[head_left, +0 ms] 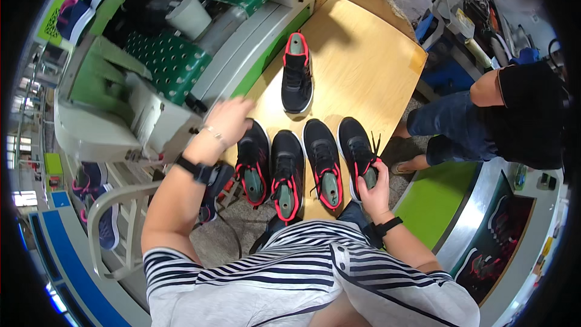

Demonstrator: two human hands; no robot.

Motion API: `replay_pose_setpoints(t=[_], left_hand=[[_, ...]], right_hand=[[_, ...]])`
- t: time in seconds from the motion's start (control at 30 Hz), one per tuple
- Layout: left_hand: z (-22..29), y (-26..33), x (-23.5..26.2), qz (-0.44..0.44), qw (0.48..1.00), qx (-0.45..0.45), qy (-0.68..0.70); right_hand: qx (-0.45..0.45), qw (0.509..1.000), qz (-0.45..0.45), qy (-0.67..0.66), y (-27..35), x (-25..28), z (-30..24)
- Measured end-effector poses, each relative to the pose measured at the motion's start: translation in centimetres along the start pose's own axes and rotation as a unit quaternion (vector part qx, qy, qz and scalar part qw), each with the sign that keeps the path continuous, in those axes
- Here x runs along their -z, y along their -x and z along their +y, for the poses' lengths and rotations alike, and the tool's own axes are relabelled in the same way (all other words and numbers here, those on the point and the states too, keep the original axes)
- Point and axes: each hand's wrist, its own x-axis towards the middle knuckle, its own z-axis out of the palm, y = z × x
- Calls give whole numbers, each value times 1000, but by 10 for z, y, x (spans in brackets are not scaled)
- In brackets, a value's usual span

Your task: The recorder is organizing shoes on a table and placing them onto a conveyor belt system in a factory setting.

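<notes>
Plainly, our right hand [374,191] has its fingers closed on the collar of the right-end shoe [353,136], at the table [375,66]'s near edge. Our left hand [230,121], fingers blurred, half-spread and holding nothing, hangs near the left-end shoe [252,148]. Two middle shoes [285,157] sit between; a fifth shoe [296,88] sits beyond.

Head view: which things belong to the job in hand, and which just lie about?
In use, apparently:
rightmost black shoe, right hand at its collar
three black shoes beside it, left hand nearby
lone black shoe beyond them
wooden tabletop

Lying about, apparently:
pale container at the machine
dark shoes, upper left
</notes>
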Motion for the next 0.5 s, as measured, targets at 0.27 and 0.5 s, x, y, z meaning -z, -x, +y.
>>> replay_pose_setpoints(t=[0.27, 0.5], left_hand=[[18, -168, -9, 341, 873, -179, -299], [12, -187, -8, 232, 901, -130, -342]], right_hand=[[31, 999, -9, 5, 3, 0, -1], [26, 1000, 5, 13, -3, 1, -3]])
